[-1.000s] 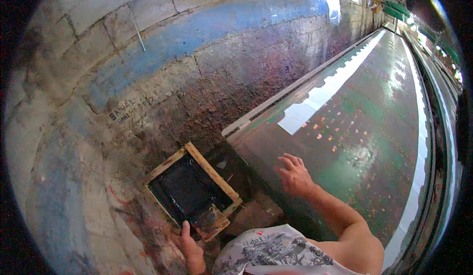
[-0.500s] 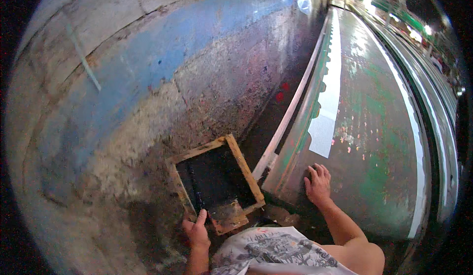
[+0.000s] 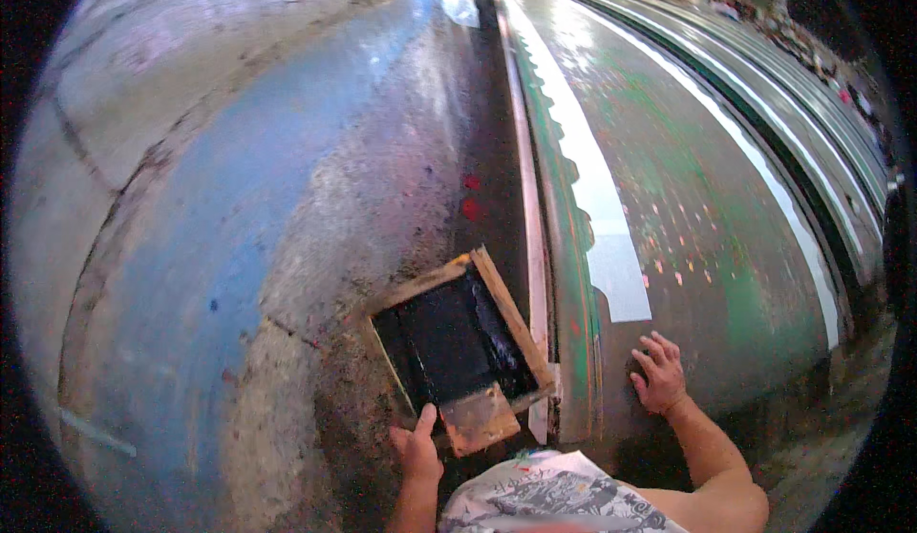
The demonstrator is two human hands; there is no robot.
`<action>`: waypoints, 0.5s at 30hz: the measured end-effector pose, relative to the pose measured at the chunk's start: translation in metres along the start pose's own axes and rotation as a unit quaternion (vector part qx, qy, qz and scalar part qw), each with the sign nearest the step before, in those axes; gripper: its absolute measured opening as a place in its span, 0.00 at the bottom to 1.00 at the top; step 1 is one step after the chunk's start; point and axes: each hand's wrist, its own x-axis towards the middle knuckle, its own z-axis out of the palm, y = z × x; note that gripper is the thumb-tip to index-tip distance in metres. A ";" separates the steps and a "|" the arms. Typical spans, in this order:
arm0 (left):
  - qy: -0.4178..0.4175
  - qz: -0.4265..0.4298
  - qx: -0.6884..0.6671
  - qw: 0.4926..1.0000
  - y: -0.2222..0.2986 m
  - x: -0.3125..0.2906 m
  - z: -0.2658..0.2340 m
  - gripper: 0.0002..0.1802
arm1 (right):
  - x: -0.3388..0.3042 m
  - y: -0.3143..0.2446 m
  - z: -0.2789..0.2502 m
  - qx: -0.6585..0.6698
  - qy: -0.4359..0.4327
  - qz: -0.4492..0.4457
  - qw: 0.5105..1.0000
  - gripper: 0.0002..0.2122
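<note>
My left hand [image 3: 417, 447] grips the near left edge of a wooden-framed printing screen [image 3: 513, 318], thumb on top and fingers hidden under it. The screen is tilted beside the long table's near left corner. Its inside is black, with a wet-looking gloss on the right. A brownish wooden block [image 3: 479, 422] lies across its near edge. My right hand [image 3: 661, 376] is open, palm down with fingers spread, over the near end of the table [image 3: 683, 285]. Just beyond its fingertips ends a white strip [image 3: 619, 289] with a scalloped left edge. I cannot tell whether the palm touches the table.
A pale rail [image 3: 523, 170] runs along the table's left side. Left of it are a dark gap and a stained, blue-painted wall [image 3: 277, 180]. Another white strip [image 3: 793, 199] follows the table's right edge, with more long tables [image 3: 764, 79] beyond. Green and pink stains mark the tabletop.
My view has turned, so the table appears more upright and further left at its far end. Screen and both hands show further right in the picture. My left hand keeps its hold; the right stays open.
</note>
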 end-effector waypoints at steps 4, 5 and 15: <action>-0.070 0.041 0.037 0.996 0.019 0.051 0.050 0.35 | 0.006 -0.005 -0.003 -0.025 -0.026 0.020 0.999 0.26; -0.116 0.043 0.024 0.992 0.024 0.062 0.061 0.33 | 0.006 -0.008 -0.004 -0.025 -0.033 0.039 0.998 0.25; -0.410 -0.078 0.034 0.908 0.022 0.110 0.197 0.21 | 0.010 0.001 0.012 -0.138 0.138 0.212 0.958 0.25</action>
